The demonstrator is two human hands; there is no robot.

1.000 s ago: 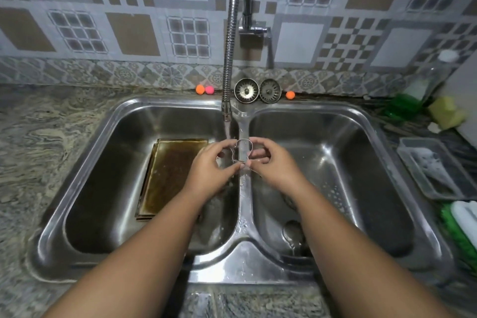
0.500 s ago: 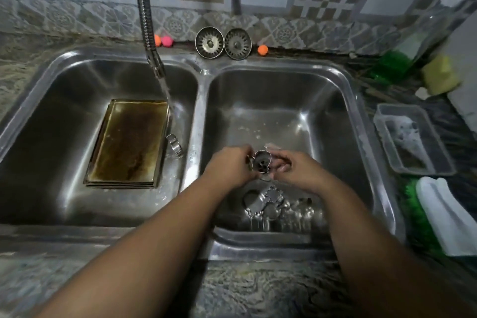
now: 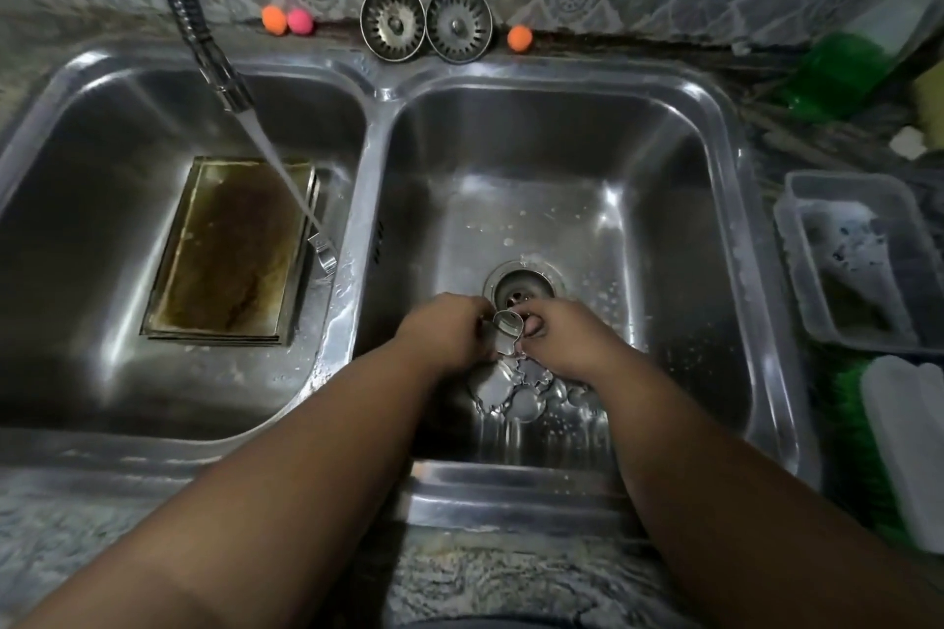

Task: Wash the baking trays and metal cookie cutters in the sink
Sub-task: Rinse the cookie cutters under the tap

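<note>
My left hand [image 3: 447, 332] and my right hand [image 3: 564, 340] together hold a small metal cookie cutter [image 3: 507, 331] low in the right basin [image 3: 679, 271] of the double sink, just in front of the drain [image 3: 521, 289]. Under my hands several more cutters [image 3: 516, 391] lie in a heap on the basin floor. A stack of stained baking trays [image 3: 230, 245] rests in the left basin [image 3: 76, 220]. One more cutter [image 3: 323, 251] sits at the trays' right edge, under running water from the flexible tap [image 3: 204, 41].
Two sink strainers [image 3: 426, 23] lean against the tiled wall, with small orange and pink balls [image 3: 286, 19] beside them. On the right counter stand a clear plastic tub [image 3: 858, 266], a green bottle [image 3: 843, 66] and a white cloth over a green brush [image 3: 904, 439].
My hands carried the cutter from under the tap at the sink divider into the right basin and lowered it towards the heap. The view shifted right and down.
</note>
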